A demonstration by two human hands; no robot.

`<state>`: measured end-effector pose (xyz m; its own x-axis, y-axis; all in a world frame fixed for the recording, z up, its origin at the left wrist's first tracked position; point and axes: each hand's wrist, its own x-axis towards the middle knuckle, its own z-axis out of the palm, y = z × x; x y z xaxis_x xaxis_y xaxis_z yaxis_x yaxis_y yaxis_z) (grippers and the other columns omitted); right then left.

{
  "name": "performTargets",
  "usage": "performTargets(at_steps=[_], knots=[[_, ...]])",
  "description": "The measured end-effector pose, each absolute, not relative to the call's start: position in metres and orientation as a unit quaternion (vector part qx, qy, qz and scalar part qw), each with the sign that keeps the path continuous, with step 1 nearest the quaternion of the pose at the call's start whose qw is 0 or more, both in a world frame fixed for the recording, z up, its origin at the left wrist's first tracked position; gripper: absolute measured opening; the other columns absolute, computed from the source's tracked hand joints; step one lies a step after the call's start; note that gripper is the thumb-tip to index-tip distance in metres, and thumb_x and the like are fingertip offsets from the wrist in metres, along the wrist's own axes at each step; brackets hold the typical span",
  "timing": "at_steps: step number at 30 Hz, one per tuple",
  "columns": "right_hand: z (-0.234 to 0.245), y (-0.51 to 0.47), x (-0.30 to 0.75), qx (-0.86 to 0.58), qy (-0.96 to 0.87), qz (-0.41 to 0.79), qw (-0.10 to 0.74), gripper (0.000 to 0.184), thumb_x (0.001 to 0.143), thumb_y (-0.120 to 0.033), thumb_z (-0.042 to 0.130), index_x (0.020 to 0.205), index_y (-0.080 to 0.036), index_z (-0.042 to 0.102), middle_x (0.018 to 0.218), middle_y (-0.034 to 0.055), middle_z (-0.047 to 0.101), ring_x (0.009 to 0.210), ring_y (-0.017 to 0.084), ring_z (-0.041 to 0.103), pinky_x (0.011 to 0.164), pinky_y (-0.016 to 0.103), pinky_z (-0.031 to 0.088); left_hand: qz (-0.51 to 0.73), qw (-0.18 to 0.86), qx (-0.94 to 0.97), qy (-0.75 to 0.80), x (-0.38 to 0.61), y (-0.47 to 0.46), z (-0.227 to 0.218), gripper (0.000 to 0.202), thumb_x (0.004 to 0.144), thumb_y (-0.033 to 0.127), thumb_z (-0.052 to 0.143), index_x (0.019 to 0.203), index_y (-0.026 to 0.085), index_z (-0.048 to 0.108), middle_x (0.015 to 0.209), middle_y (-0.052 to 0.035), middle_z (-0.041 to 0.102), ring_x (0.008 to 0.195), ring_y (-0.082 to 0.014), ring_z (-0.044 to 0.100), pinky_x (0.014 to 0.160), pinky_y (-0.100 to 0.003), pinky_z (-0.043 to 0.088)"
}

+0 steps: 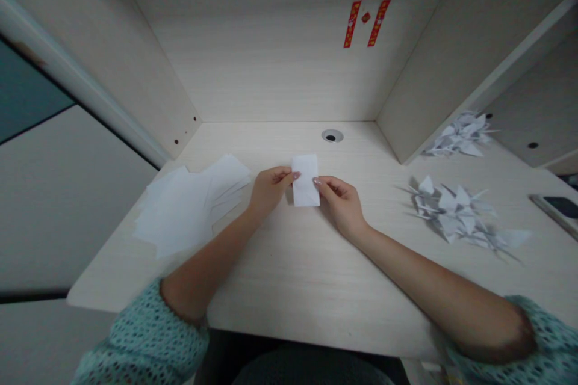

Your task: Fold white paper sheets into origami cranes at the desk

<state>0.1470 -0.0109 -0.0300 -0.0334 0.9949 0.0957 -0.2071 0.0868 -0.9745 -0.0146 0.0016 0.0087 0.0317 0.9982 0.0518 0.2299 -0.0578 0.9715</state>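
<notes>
Between my two hands is a small folded white paper [306,183], a narrow upright rectangle held just above the desk. My left hand [271,187] pinches its left edge, thumb on the face towards me. On the opposite edge, my right hand [342,201] grips the paper between thumb and fingers. Left of my left hand lies a spread pile of white paper sheets [180,207]. A heap of folded white paper cranes [454,210] rests to the right of my right hand.
A second heap of paper cranes [465,132] sits behind, beside the upright divider panel [419,72]. At the far right lies a phone [560,210]. The desk [289,289] has a round cable hole [333,136] near the back panel. Red stickers [352,24] decorate that panel.
</notes>
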Motion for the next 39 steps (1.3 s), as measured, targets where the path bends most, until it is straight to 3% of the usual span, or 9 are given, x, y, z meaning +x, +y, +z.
performTargets(at_steps=[4,7,12,18,27,31,35,39], knots=[[-0.029,-0.013,0.146,-0.417,-0.488,0.532,0.552,0.022,0.073,-0.041,0.071,0.074,-0.019,0.071,0.069,0.0011,0.067,0.061,0.013,0.054,0.061,0.028,0.041,0.475,0.424,0.555,0.535,-0.014,0.003,0.002,0.035,0.072,0.038,0.068,0.1,0.016,0.068,0.082,-0.0044,0.071,0.074,-0.0155,0.064,0.072,-0.027,0.048],[-0.025,-0.015,0.145,-0.43,-0.487,0.524,0.551,0.024,0.069,-0.042,0.074,0.072,-0.019,0.07,0.065,0.0002,0.065,0.056,0.012,0.051,0.056,0.026,0.038,0.467,0.383,0.573,0.554,-0.013,0.002,-0.003,0.043,0.071,0.037,0.069,0.108,0.016,0.066,0.084,-0.0054,0.071,0.073,-0.0157,0.064,0.071,-0.027,0.048],[-0.022,-0.014,0.145,-0.448,-0.487,0.511,0.548,0.026,0.064,-0.043,0.077,0.068,-0.018,0.069,0.063,0.001,0.066,0.055,0.012,0.052,0.054,0.026,0.038,0.438,0.439,0.605,0.499,-0.01,-0.001,-0.001,0.035,0.084,0.045,0.053,0.097,0.017,0.069,0.09,-0.005,0.07,0.08,-0.0164,0.064,0.07,-0.026,0.047],[-0.024,-0.013,0.147,-0.419,-0.496,0.517,0.558,0.024,0.066,-0.041,0.076,0.068,-0.019,0.069,0.064,0.0003,0.066,0.057,0.012,0.053,0.056,0.026,0.041,0.376,0.458,0.656,0.467,-0.008,-0.004,0.005,0.041,0.082,0.053,0.052,0.075,0.015,0.063,0.064,0.0021,0.056,0.062,-0.0112,0.052,0.055,-0.021,0.036],[-0.027,-0.001,0.153,-0.415,-0.42,0.481,0.648,0.02,0.071,-0.039,0.073,0.074,-0.02,0.066,0.067,-0.0007,0.065,0.062,0.013,0.056,0.061,0.026,0.044,0.416,0.508,0.563,0.503,-0.028,0.014,-0.001,0.031,0.077,0.038,0.063,0.095,0.013,0.069,0.088,-0.0071,0.071,0.073,-0.0152,0.063,0.066,-0.027,0.048],[-0.027,0.001,0.155,-0.426,-0.412,0.476,0.65,0.022,0.069,-0.039,0.074,0.072,-0.019,0.066,0.063,-0.0011,0.064,0.059,0.013,0.054,0.058,0.027,0.044,0.381,0.523,0.567,0.509,-0.038,0.02,0.003,0.032,0.073,0.04,0.067,0.088,0.012,0.07,0.081,-0.0077,0.071,0.063,-0.0135,0.061,0.057,-0.026,0.047],[-0.027,0.0,0.155,-0.432,-0.427,0.472,0.639,0.021,0.071,-0.039,0.073,0.072,-0.019,0.064,0.06,-0.0019,0.062,0.055,0.012,0.053,0.053,0.026,0.041,0.371,0.532,0.563,0.512,-0.042,0.018,0.012,0.031,0.072,0.04,0.069,0.085,0.012,0.072,0.081,-0.0076,0.071,0.066,-0.0128,0.06,0.06,-0.026,0.046],[-0.028,0.001,0.158,-0.396,-0.443,0.478,0.647,0.026,0.075,-0.034,0.069,0.099,-0.025,0.061,0.069,-0.0033,0.065,0.059,0.013,0.057,0.056,0.026,0.044,0.369,0.569,0.536,0.503,-0.044,0.017,0.014,0.035,0.072,0.04,0.07,0.094,0.013,0.073,0.09,-0.01,0.072,0.072,-0.0148,0.062,0.066,-0.028,0.047]])
